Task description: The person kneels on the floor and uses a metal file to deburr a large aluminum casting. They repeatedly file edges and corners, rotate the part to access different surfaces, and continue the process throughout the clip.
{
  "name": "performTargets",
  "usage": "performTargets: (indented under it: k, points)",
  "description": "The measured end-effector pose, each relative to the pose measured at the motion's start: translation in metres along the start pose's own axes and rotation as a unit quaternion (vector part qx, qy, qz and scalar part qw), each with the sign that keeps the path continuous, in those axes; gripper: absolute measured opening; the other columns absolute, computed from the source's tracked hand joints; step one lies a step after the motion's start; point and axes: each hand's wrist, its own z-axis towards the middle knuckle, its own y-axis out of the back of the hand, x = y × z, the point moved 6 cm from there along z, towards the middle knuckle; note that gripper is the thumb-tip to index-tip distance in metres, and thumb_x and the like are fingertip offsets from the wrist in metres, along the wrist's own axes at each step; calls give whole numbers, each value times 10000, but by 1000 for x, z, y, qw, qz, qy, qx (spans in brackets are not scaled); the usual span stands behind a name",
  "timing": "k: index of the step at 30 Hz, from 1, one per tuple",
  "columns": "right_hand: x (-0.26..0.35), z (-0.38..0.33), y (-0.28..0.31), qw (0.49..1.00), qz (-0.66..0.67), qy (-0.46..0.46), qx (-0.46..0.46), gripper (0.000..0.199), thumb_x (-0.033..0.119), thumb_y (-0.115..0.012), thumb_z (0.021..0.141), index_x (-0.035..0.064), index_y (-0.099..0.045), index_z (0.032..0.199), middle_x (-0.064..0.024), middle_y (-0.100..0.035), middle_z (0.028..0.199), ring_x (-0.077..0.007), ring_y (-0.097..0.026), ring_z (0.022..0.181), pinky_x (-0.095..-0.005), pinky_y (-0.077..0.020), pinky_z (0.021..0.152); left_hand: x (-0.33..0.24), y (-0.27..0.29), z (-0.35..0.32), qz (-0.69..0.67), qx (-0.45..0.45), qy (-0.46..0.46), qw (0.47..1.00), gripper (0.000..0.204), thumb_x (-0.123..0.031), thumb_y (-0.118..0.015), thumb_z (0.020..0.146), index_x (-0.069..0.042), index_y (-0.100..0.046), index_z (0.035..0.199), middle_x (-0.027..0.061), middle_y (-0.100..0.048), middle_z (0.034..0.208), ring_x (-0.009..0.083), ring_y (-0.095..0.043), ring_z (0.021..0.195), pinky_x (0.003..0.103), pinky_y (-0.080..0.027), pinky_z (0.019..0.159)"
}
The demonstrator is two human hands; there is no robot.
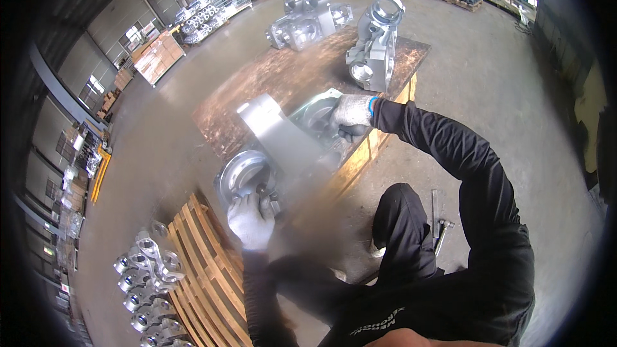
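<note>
Factory floor of bare concrete is seen from the head view, with a rusty steel surface [257,90] at centre. A large grey valve-body casting [283,144] is steadied at its near edge: the left hand [252,222] is curled under the round flange [244,177], and the right hand [352,114] is closed over the upper rim, so the weight is shared. A second casting [376,45] stands upright behind, well apart.

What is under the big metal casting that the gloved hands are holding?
The big metal casting lies on a rusty-topped wooden table, its round flange overhanging the near edge above a wooden pallet. The left hand and right hand grip it. The tabletop directly beneath is covered.
</note>
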Motion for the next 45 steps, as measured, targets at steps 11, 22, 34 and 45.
performTargets:
  k: [11, 22, 34, 45]
  points:
    - [-22, -10, 93, 938, -246, -163, 182, 288, 283, -847, 833, 45, -787, 986, -92, -699, 711, -182, -652, 560, -333, -491, 462, -1, 0, 0, -25, 10, 0, 1000, 160, -207, -651, 905, -54, -677, 947, 182, -662, 854, 408, -648, 841, 506, -485, 751]
    - [-41, 41, 86, 973, -190, -91, 98, 433, 165, -798, 842, 65, -711, 1255, -62, -686, 729, -162, -639, 558, -311, -532, 489, 5, -8, -1, -17, 46, 20, 999, 231, -190, -642, 895, -59, -687, 1079, 184, -695, 898, 397, -673, 872, 510, -514, 786]
    - [-47, -27, 56, 994, 73, -77, 16, 407, 247, -643, 1010, -52, -578, 1278, -145, -722, 883, -209, -726, 659, -321, -623, 569, 0, 4, 14, -70, 72, 99, 990, 164, -192, -675, 943, -39, -698, 997, 183, -727, 950, 384, -696, 944, 464, -534, 847]
    - [30, -7, -45, 964, -93, 244, -40, 515, 452, -578, 1037, 69, -640, 1375, -211, -682, 1268, -336, -655, 1194, -406, -506, 1032, -52, -59, 158, -828, -65, 316, 458, 255, -221, -412, 1119, -37, -585, 1152, 49, -528, 891, 233, -583, 825, 427, -521, 834]
